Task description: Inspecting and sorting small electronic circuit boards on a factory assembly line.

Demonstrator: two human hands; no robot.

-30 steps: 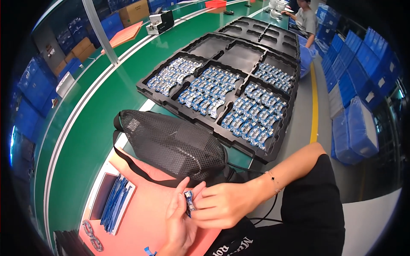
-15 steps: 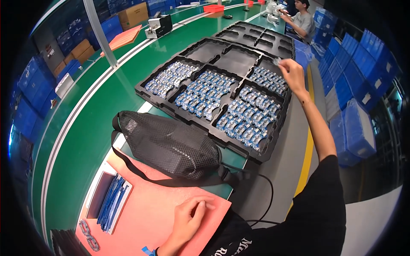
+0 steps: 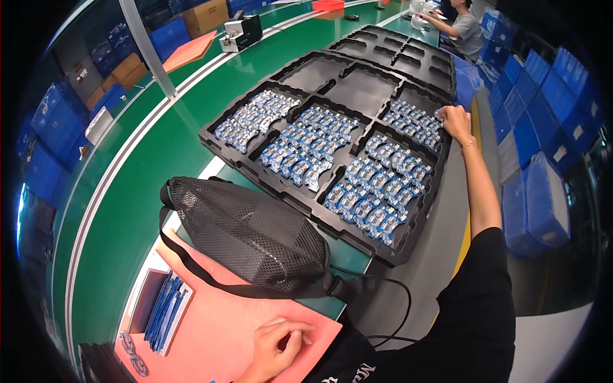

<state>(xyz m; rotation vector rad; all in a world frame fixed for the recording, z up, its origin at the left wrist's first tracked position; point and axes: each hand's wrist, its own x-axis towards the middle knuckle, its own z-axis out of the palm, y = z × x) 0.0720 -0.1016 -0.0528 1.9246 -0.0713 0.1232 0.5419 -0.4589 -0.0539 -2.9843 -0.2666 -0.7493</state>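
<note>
My right hand (image 3: pixel 456 122) is at the right rim of a black compartment tray (image 3: pixel 361 89), its fingers pinched on a small circuit board (image 3: pixel 439 115) beside the rows in the far right pocket. That board is mostly covered by the fingertips. Blue and silver circuit boards (image 3: pixel 377 191) stand in close rows in the nearer pockets; two farther pockets are bare. My left hand (image 3: pixel 281 345) rests on the pink mat (image 3: pixel 223 332) near its right edge, thumb and fingers curled into a loop with nothing visible inside.
A black mesh bag (image 3: pixel 249 233) with a strap lies between mat and tray. On the mat are a white box of blue strips (image 3: pixel 167 313) and linked ring-shaped pieces (image 3: pixel 133 354). Another black tray (image 3: pixel 396 54) lies beyond. A co-worker (image 3: pixel 465 32) sits at the far right.
My right hand has come down from above the tray's rim to the far right pocket's boards. The left hand has shifted slightly down on the mat, and the view has tilted a little.
</note>
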